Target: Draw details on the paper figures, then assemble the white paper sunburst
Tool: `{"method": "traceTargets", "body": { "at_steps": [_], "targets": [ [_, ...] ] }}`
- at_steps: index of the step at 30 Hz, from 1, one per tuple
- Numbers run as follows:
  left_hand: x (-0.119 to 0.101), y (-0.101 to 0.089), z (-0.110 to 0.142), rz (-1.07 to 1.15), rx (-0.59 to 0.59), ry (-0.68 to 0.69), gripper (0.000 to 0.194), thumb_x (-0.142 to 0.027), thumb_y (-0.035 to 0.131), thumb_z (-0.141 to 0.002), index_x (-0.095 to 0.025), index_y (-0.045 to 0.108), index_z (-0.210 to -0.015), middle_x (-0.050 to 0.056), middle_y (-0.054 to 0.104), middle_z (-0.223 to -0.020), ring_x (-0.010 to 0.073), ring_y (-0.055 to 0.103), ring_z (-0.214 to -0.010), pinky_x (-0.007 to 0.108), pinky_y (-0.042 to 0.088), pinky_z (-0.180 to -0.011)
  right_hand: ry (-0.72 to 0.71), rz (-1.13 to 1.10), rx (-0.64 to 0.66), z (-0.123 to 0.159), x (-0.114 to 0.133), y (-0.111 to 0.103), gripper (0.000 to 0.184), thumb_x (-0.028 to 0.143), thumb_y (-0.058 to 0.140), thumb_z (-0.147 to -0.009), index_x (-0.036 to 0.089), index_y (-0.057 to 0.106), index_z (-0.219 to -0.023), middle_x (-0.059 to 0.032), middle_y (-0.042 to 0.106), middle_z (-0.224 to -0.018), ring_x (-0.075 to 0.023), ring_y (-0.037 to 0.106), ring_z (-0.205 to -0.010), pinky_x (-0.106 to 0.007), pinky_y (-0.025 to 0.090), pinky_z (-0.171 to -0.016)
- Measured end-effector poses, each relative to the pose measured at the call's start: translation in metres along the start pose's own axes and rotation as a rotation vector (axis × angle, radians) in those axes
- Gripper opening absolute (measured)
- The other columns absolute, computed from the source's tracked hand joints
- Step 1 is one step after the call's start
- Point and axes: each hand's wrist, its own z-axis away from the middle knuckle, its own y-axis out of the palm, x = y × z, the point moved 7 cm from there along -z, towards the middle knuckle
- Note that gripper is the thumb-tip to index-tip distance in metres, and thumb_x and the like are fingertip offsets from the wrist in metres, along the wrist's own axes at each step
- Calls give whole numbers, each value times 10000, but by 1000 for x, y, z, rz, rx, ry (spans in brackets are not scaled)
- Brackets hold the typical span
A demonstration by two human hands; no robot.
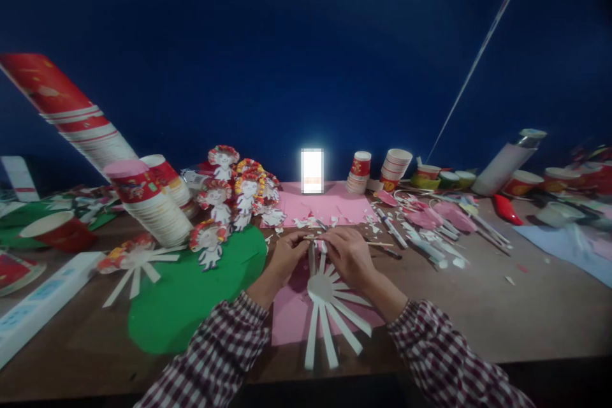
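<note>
A paper cup cut into a fan of white strips (321,290) lies spread out like a flower, its round base in the middle. My left hand (288,258) and my right hand (351,259) meet at its far side, fingers pinched around a thin wooden stick (381,244). The stick runs crosswise and sticks out to the right of my right hand. The far strips of the cup reach up to the stick between my fingers; whether they are wound on it is too small to tell. Pink paper (291,322) lies under the cup.
Stacked paper cups (148,204) lean at the left, near a white power strip (48,299). Paper figures with curled red and yellow rims (248,191) stand beside green paper (191,306). Scraps, pens (392,229) and more cups (359,172) lie behind and right. A bright rectangle (312,171) glows at back.
</note>
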Motion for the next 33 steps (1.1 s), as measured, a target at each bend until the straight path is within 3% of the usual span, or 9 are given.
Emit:
{"method": "traceTargets", "body": {
  "at_steps": [11,23,33],
  "targets": [
    [1,-1,0,-9,4,10,294,-327,755,-616,-135,709,-834,41,683,-786,135,601,-677,225,482,-605,-1,7,15,1,0,1,196,209,538,-903,202,649,-1064,-78,682,-1003,-214,590,-955,-366,435,-860],
    [0,0,2,-3,30,-13,336,-369,755,-619,-128,693,-844,25,661,-714,122,575,-573,219,450,-504,3,-6,10,1,-1,0,194,227,526,-913,197,651,-1058,-78,681,-1000,-219,585,-941,-365,433,-845],
    [-2,0,2,-8,21,6,338,-370,766,-610,-132,699,-840,34,676,-746,128,585,-615,226,469,-552,1,3,10,2,-2,2,193,209,545,-897,203,653,-1057,-74,684,-1006,-220,586,-943,-368,433,-851]
  ]
}}
